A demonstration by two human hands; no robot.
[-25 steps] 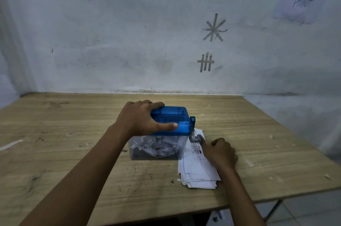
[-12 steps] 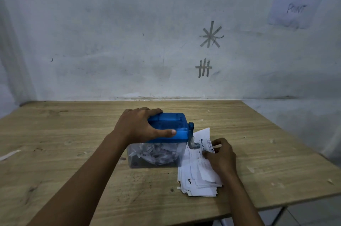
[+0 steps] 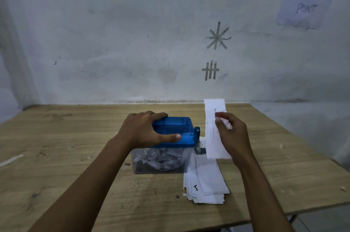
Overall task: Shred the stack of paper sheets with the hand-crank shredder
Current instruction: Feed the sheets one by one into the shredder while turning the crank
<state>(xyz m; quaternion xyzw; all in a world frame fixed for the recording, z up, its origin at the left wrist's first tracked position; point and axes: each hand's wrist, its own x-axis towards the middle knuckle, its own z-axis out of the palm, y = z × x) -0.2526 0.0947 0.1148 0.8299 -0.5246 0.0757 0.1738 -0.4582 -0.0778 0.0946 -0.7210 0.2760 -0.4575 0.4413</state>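
- Wooden table (image 3: 56, 156) against a pale wall — the shredder (image 3: 176, 137) stands on it, its blue top over a clear bin holding shreds (image 3: 161, 159).
- My left hand (image 3: 144, 131) grips the shredder's top, fingers curled over the far edge, thumb along the near face.
- My right hand (image 3: 234, 137), right of the shredder, pinches one sheet (image 3: 211, 137) upright in the air.
- Stack of sheets (image 3: 206, 182) lies flat just right of the shredder — near its crank (image 3: 197, 133).

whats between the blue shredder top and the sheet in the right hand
In the head view, only the blue crank lies between the shredder top and the sheet that the right hand pinches.
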